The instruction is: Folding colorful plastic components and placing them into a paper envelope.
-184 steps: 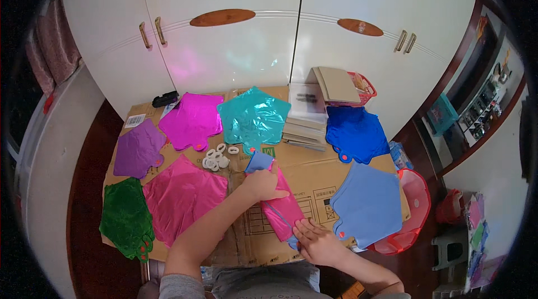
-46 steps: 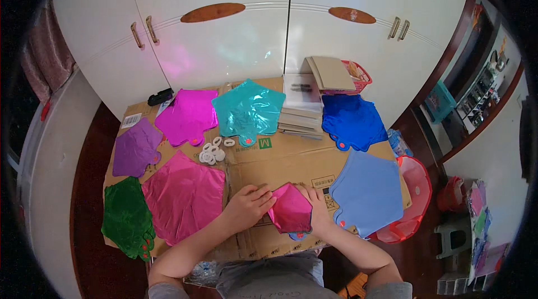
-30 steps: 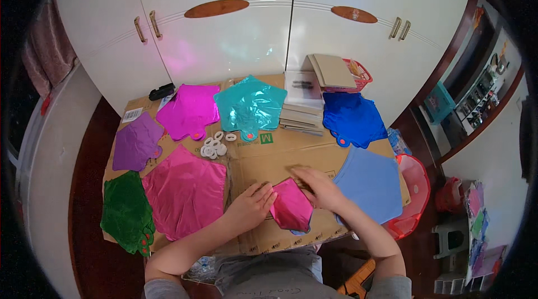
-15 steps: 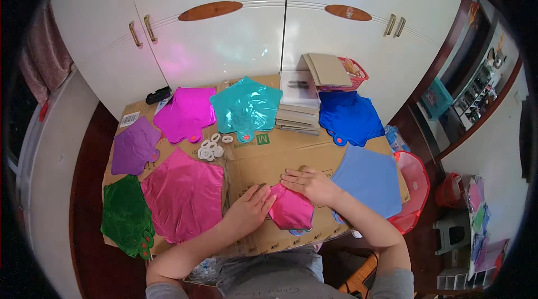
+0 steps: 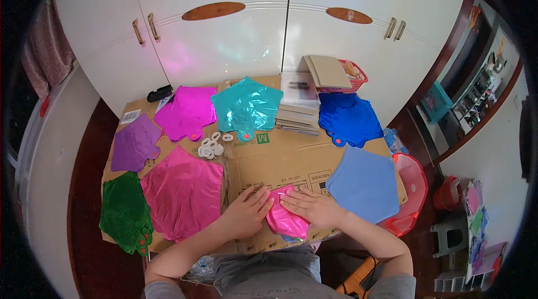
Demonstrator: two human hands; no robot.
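A small folded piece of shiny pink fabric or foil [image 5: 287,223] lies on the cardboard near the front edge, with a bit of blue showing under its lower edge. My left hand [image 5: 246,213] rests flat at its left side, fingertips touching it. From the right, my right hand [image 5: 314,208] lies across its upper part with the fingers stretched out. Just right of that hand is a stack of flat light-blue pieces [image 5: 365,186]. Left of my left forearm spreads a large pink stack [image 5: 182,192].
Around the cardboard [image 5: 269,164] lie teal [image 5: 246,106], magenta [image 5: 188,111], purple [image 5: 134,143], green [image 5: 124,209] and dark-blue [image 5: 350,120] stacks. White rings [image 5: 210,148] sit mid-left. Cardboard pieces [image 5: 297,117] and a red basket [image 5: 358,76] stand at the back, before white cupboards [image 5: 224,36].
My right hand has come down from the piece's top edge onto its upper face. The pink surface now looks shinier and more creased. My left hand stays at its left side.
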